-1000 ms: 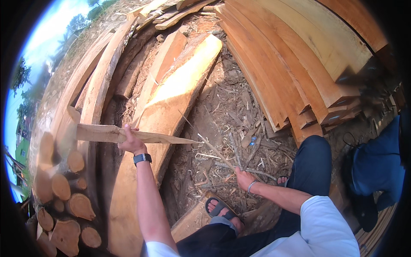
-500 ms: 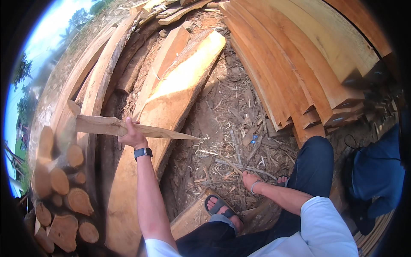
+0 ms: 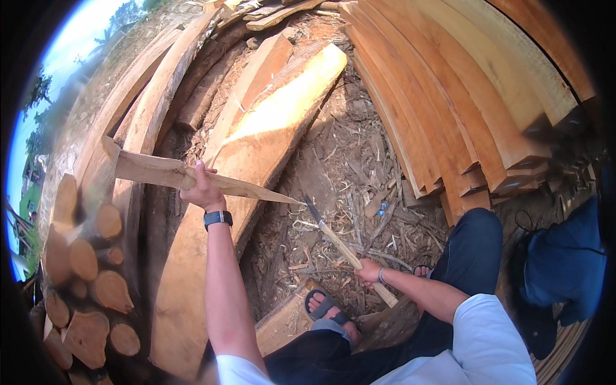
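Note:
My left hand [image 3: 204,192], with a dark watch at the wrist, grips a long piece of wood [image 3: 144,168] near its middle. It lies across a thick timber slab [image 3: 256,154], its wide end to the left and its thin point to the right. In my right hand [image 3: 368,274] is a long pale wooden handle [image 3: 339,244] with a narrow dark metal blade [image 3: 312,208]. That bladed tool slants up and left, its metal end at the wood's thin point. Whether blade and wood touch, I cannot tell; the blade's full shape is not clear.
Sawn beams [image 3: 423,109] are stacked at the right. Round log ends [image 3: 83,258] are piled at the lower left. Wood chips [image 3: 359,173] and bark cover the ground between. My sandalled foot [image 3: 327,307] is by a short timber. Dark blue cloth [image 3: 564,256] hangs far right.
The tool's metal end has come into clear sight at the wood's point, and my right hand has shifted slightly left. The wood's right end has risen a little. My left hand keeps its grip.

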Demonstrator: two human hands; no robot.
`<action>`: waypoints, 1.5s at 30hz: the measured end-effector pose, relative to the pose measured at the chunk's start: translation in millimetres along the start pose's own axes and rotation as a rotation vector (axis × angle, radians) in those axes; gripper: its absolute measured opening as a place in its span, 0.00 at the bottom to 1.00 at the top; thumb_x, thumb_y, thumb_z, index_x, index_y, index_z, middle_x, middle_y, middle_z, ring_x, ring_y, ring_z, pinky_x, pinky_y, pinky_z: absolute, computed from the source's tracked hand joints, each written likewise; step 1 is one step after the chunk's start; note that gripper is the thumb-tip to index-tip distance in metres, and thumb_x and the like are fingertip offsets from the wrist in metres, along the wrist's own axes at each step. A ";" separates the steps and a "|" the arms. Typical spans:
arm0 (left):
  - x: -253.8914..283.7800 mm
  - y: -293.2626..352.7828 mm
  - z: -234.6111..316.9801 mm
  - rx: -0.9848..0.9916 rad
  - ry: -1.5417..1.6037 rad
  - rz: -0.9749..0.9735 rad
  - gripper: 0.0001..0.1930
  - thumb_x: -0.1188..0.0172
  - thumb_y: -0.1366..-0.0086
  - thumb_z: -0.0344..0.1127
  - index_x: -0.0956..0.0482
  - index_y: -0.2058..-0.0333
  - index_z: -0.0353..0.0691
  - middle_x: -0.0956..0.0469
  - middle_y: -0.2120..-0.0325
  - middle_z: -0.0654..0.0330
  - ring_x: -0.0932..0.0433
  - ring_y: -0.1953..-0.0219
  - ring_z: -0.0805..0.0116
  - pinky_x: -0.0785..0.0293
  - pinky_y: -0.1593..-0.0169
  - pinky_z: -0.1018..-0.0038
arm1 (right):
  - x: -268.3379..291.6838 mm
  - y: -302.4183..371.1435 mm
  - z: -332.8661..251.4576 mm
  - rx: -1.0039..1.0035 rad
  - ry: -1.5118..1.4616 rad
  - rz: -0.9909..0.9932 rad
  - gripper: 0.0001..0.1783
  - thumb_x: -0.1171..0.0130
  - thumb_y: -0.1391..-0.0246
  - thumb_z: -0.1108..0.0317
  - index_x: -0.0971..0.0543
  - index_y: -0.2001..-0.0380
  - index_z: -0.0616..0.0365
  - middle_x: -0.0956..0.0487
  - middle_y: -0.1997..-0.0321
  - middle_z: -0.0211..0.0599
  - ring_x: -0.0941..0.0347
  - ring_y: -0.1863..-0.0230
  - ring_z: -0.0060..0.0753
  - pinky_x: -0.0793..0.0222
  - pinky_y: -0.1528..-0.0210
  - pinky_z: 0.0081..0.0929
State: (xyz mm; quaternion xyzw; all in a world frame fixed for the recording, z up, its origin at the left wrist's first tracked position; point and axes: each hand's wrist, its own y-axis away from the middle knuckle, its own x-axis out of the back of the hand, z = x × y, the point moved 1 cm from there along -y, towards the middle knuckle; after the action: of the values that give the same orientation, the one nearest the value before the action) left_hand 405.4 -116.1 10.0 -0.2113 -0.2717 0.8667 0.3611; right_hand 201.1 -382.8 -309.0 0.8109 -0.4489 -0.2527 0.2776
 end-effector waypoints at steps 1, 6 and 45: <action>0.4 -0.3 -0.3 0.003 -0.013 0.002 0.10 0.38 0.45 0.31 0.25 0.76 0.29 0.25 0.86 0.55 0.24 0.84 0.68 0.26 0.76 0.72 | 0.6 -1.7 -1.5 -0.016 -0.087 -0.049 0.07 0.52 0.44 0.73 0.33 0.64 0.67 0.31 0.84 0.39 0.36 0.91 0.31 0.36 0.90 0.36; -0.2 0.9 1.9 -0.003 -0.008 -0.001 0.10 0.39 0.45 0.31 0.25 0.75 0.28 0.25 0.86 0.55 0.24 0.84 0.68 0.27 0.76 0.72 | -4.9 0.7 -12.5 0.111 0.450 0.157 0.13 0.49 0.44 0.69 0.35 0.59 0.66 0.25 0.79 0.47 0.27 0.84 0.43 0.30 0.82 0.42; 2.8 -1.2 1.0 -0.013 -0.026 0.011 0.11 0.38 0.44 0.33 0.24 0.78 0.29 0.25 0.87 0.56 0.25 0.85 0.69 0.27 0.76 0.72 | 1.2 3.7 6.0 0.196 0.886 0.312 0.26 0.52 0.50 0.74 0.42 0.47 0.73 0.22 0.67 0.65 0.23 0.63 0.63 0.29 0.59 0.53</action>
State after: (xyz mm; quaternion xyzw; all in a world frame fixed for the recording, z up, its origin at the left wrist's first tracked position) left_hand 403.7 -113.6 11.0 -0.2038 -0.2807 0.8697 0.3512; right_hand 195.5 -386.8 -311.0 0.7859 -0.4254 0.2055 0.3989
